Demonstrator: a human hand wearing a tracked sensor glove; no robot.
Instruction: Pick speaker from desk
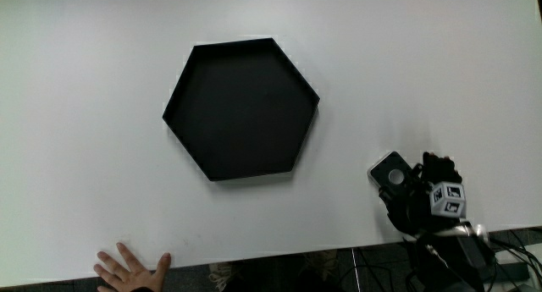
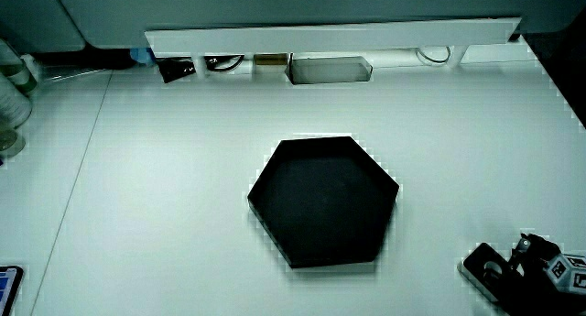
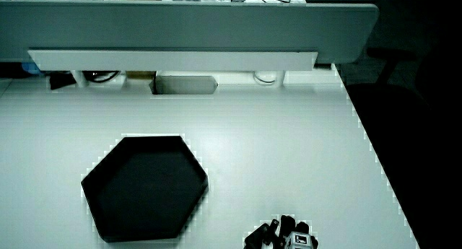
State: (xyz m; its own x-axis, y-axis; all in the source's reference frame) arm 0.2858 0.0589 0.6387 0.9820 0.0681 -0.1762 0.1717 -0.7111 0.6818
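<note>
While both side views show the partition point(image 2: 330, 37), only the main view shows the speaker point(image 1: 390, 169) clearly: small, dark, pale-faced, near the table's point(image 1: 85, 114) edge beside the tray point(image 1: 241, 108), the hand's point(image 1: 423, 199) fingers curled around it.

Black glove on the hand point(image 1: 421, 199), white black-patterned cube point(image 1: 449, 199) on its back

Gloved hand point(image 1: 428, 199) sits at the tabletop point(image 1: 85, 114) edge nearest the person, well apart from the hexagonal tray point(image 1: 241, 108). Grip closed around the speaker point(image 1: 390, 170); patterned cube point(image 1: 448, 199) faces upward.
</note>
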